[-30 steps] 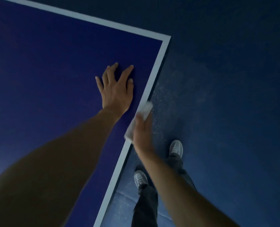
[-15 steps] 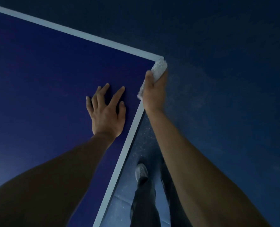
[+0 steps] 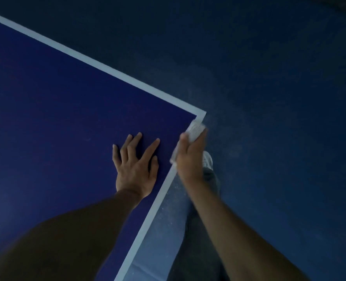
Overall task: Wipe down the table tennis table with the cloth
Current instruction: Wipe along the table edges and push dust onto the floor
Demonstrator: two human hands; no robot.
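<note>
The dark blue table tennis table [image 3: 56,122] fills the left of the head view, its white border line meeting at a corner at centre right. My left hand [image 3: 136,165] rests flat on the blue surface with the fingers spread, close to the side edge. My right hand [image 3: 190,159] grips a white cloth [image 3: 195,129] against the table's side edge, just below the corner. The cloth shows above and to the left of my fingers; the rest of it is hidden by the hand.
Dark blue floor [image 3: 279,138] lies beyond the table on the right and top. My leg in dark trousers and a white shoe [image 3: 207,161] stand right beside the table edge, under my right arm. A paler speckled strip of floor [image 3: 164,230] runs along the edge.
My right hand slid the cloth up the side edge to the corner, and now sits slightly back below it. The left hand has stayed flat on the table.
</note>
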